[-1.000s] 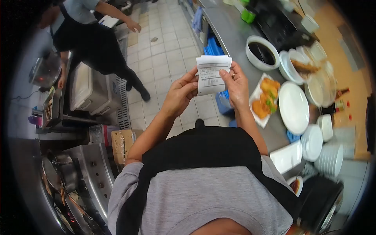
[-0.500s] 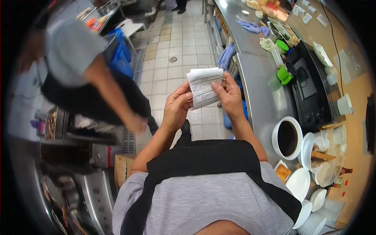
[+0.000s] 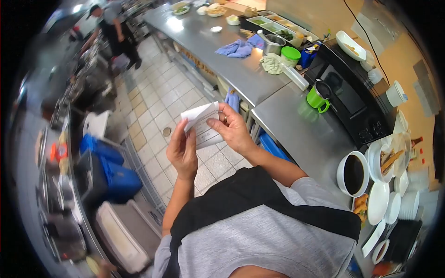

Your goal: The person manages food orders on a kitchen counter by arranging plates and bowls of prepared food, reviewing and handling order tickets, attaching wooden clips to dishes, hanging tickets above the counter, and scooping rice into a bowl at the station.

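Printed paper slips [image 3: 205, 124], white and stacked or folded together, are held up in front of my chest over the tiled floor. My left hand [image 3: 183, 150] pinches their left edge between thumb and fingers. On the right side, my right hand [image 3: 231, 127] grips them with the thumb lying across the printed face; a ring shows on one finger. The top of the paper bends over, and the print is too small to read.
Along the right runs a steel counter [image 3: 282, 109] with a green mug [image 3: 319, 96], a black microwave [image 3: 345, 90], a bowl of dark liquid [image 3: 353, 173] and purple cloths [image 3: 238, 48]. Blue bins [image 3: 118, 178] and a lidded tub [image 3: 121, 234] stand left. A person [image 3: 113, 34] is farther up the aisle.
My view has turned toward the right-hand counter. The slips now bend over at the top, with both hands still on them. The person close by on the left has left that spot.
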A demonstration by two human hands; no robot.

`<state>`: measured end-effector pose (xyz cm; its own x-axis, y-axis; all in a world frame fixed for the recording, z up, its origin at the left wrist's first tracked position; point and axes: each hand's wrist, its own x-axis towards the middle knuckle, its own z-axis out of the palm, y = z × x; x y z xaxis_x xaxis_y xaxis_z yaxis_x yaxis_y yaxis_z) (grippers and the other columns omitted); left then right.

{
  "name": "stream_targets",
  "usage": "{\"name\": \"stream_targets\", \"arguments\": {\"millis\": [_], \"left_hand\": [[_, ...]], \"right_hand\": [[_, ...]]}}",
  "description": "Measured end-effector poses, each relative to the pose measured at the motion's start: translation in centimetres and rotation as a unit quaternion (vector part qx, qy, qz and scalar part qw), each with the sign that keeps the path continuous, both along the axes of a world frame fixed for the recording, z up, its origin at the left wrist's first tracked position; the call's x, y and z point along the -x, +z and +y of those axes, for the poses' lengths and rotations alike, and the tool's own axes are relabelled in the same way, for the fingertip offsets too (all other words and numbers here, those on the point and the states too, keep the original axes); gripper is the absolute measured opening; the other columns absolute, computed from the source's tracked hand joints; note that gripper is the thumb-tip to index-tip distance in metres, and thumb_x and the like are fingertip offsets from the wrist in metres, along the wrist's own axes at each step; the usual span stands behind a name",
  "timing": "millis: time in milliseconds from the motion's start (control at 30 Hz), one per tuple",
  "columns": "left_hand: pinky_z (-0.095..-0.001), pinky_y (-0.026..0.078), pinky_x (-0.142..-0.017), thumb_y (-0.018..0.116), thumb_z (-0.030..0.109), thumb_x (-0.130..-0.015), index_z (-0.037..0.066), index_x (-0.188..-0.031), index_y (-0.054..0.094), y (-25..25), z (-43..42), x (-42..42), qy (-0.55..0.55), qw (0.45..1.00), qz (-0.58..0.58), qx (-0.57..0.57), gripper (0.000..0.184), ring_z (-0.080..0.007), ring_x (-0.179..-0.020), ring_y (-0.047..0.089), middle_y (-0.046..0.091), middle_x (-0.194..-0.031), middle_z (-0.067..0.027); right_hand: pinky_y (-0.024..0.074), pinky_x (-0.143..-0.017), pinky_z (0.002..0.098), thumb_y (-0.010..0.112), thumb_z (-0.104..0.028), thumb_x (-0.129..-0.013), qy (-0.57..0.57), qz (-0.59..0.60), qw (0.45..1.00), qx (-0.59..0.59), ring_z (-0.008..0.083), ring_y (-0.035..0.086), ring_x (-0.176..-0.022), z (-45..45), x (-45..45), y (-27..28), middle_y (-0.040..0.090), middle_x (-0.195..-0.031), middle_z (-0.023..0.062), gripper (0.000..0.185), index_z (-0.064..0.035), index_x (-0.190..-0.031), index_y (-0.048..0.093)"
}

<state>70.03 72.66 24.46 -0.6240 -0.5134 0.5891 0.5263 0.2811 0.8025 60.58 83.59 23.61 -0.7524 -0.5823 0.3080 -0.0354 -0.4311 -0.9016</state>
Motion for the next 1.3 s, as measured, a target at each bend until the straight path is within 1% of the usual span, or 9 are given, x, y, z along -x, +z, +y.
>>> {"name": "stream_targets", "arguments": {"millis": [233,333,467,500,600,767,1000,1100,1300], "left_hand": [[-0.0244,0.043,-0.076,0.059,0.003,-0.086,-0.004,-0.102,0.064,-3.0,-8.6,13.0,-0.098,0.992,-0.068,-0.046,0.019,-0.0138,-0.086,0.056,0.061,-0.100,-0.0086],[-0.0240,0.042,-0.073,0.059,0.001,-0.084,-0.002,-0.101,0.064,-1.2,-10.8,18.8,-0.066,0.987,-0.110,0.098,0.018,-0.0129,-0.081,0.054,0.060,-0.092,-0.0078],[-0.0247,0.044,-0.071,0.060,0.001,-0.082,-0.003,-0.099,0.062,1.9,-13.1,25.1,-0.117,0.980,-0.151,0.059,0.018,-0.0109,-0.085,0.054,0.060,-0.090,-0.0067],[-0.0260,0.043,-0.058,0.064,0.000,-0.078,0.000,-0.090,0.064,2.0,-14.3,27.2,-0.115,0.978,-0.144,0.096,0.012,-0.0131,-0.067,0.054,0.058,-0.077,-0.0065],[-0.0263,0.043,-0.057,0.065,0.001,-0.076,0.001,-0.087,0.064,3.4,-18.3,31.4,-0.187,0.913,-0.249,0.266,0.010,-0.0144,-0.064,0.055,0.058,-0.075,-0.0068],[-0.0250,0.042,-0.055,0.065,0.002,-0.077,0.002,-0.087,0.063,1.9,-23.1,40.1,-0.245,0.929,-0.157,0.230,0.010,-0.0127,-0.063,0.055,0.060,-0.072,-0.0063],[-0.0221,0.044,-0.057,0.057,-0.006,-0.080,-0.001,-0.090,0.064,0.7,-28.9,52.8,-0.464,0.870,-0.161,0.029,0.013,-0.0102,-0.064,0.056,0.061,-0.078,-0.0061],[-0.0222,0.045,-0.056,0.043,-0.010,-0.083,-0.002,-0.091,0.064,-0.2,-31.2,58.0,-0.561,0.809,-0.174,-0.005,0.023,-0.0116,-0.068,0.057,0.061,-0.083,-0.0080],[-0.0237,0.031,-0.062,0.032,-0.004,-0.073,0.004,-0.070,0.044,0.2,-31.3,64.3,-0.628,0.771,-0.097,0.036,0.015,-0.0115,-0.066,0.038,0.041,-0.068,-0.0024]], "right_hand": [[0.0427,-0.063,0.0200,0.059,-0.008,-0.088,-0.007,0.019,0.999,-0.037,0.0026,0.053,-0.074,-4.8,10.8,-1.2,0.058,-0.082,-0.0024,0.026,-0.0030,-0.112,0.050],[0.0416,-0.057,0.0210,0.061,-0.009,-0.086,-0.051,0.046,0.996,-0.056,0.0018,0.052,-0.070,-7.1,17.0,-2.0,0.057,-0.076,-0.0035,0.024,-0.0052,-0.109,0.055],[0.0436,-0.056,0.0288,0.063,-0.012,-0.082,-0.104,0.262,0.943,-0.174,0.0146,0.056,-0.063,-9.1,24.0,0.1,0.058,-0.070,0.0065,0.027,-0.0074,-0.107,0.056],[0.0443,-0.057,0.0309,0.064,-0.013,-0.081,-0.118,0.330,0.915,-0.200,0.0186,0.057,-0.062,-9.7,25.6,0.5,0.058,-0.070,0.0090,0.027,-0.0075,-0.106,0.056],[0.0453,-0.060,0.0357,0.065,-0.017,-0.078,-0.074,0.234,0.928,-0.282,0.0293,0.060,-0.067,-10.8,29.0,2.4,0.060,-0.074,0.0148,0.026,-0.0058,-0.100,0.058],[0.0447,-0.062,0.0281,0.068,-0.012,-0.077,-0.074,0.225,0.885,-0.400,0.0176,0.060,-0.069,-11.0,35.1,1.0,0.062,-0.075,0.0097,0.018,-0.0044,-0.091,0.061],[0.0489,-0.067,0.0264,0.058,0.003,-0.079,-0.335,0.141,0.902,-0.233,0.0137,0.062,-0.074,-16.6,41.0,1.6,0.066,-0.085,0.0062,0.015,-0.0025,-0.091,0.064],[0.0487,-0.065,0.0252,0.051,0.009,-0.076,-0.293,0.085,0.934,-0.184,0.0112,0.059,-0.072,-19.0,42.9,2.6,0.065,-0.084,0.0047,0.026,-0.0040,-0.094,0.066],[0.0439,-0.064,0.0278,0.036,0.017,-0.059,-0.409,0.223,0.836,-0.288,0.0206,0.054,-0.070,-22.1,44.4,3.6,0.055,-0.072,0.0072,0.035,-0.0036,-0.075,0.058]]}}
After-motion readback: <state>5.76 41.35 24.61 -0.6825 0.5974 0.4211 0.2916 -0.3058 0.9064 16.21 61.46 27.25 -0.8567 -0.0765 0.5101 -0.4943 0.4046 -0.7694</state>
